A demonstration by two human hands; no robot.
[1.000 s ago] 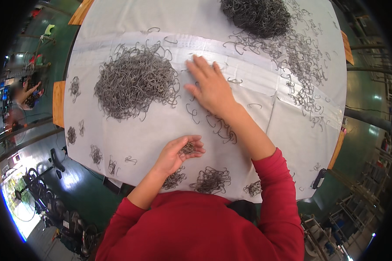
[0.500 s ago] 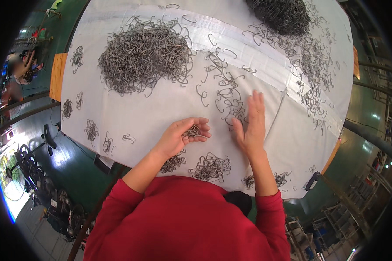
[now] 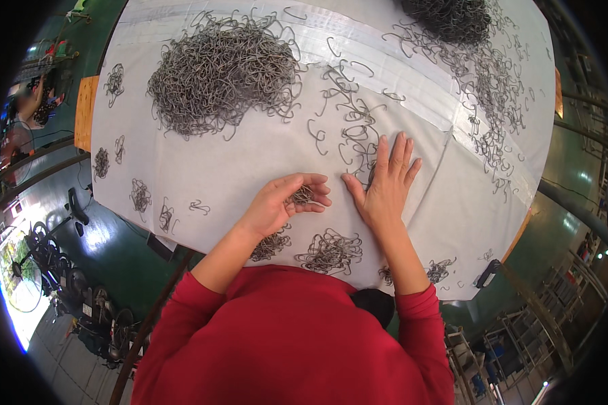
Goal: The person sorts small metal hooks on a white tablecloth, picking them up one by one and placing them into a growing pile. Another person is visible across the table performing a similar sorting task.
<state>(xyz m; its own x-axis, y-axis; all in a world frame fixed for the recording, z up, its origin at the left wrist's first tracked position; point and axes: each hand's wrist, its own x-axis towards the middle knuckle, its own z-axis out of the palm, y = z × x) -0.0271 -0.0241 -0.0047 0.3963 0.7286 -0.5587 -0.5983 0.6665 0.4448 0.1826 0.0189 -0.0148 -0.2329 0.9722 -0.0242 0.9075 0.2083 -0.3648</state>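
Note:
My left hand (image 3: 274, 205) is cupped, palm turned inward, around a small bunch of bent metal hooks (image 3: 302, 195). To its right, my right hand (image 3: 387, 185) lies palm down with fingers spread, at the near end of a loose trail of wire hooks (image 3: 357, 131). Some hooks show beside its thumb; what lies under the palm is hidden. Beyond my left hand is a large heap of grey hooks (image 3: 223, 74). Close to my body sit smaller piles, one partly behind my left wrist (image 3: 272, 244) and another between my forearms (image 3: 331, 252).
A darker heap (image 3: 449, 19) stands at the far right, with scattered hooks (image 3: 496, 101) around it. Several little clusters (image 3: 140, 194) lie along the table's left side. A small black object (image 3: 488, 273) is at the right near edge. Another person (image 3: 26, 111) is far left.
My right hand has turned flatter, its fingers spreading and the thumb moving left toward my left hand. My left hand keeps the bunch in about the same place. The view has shifted slightly.

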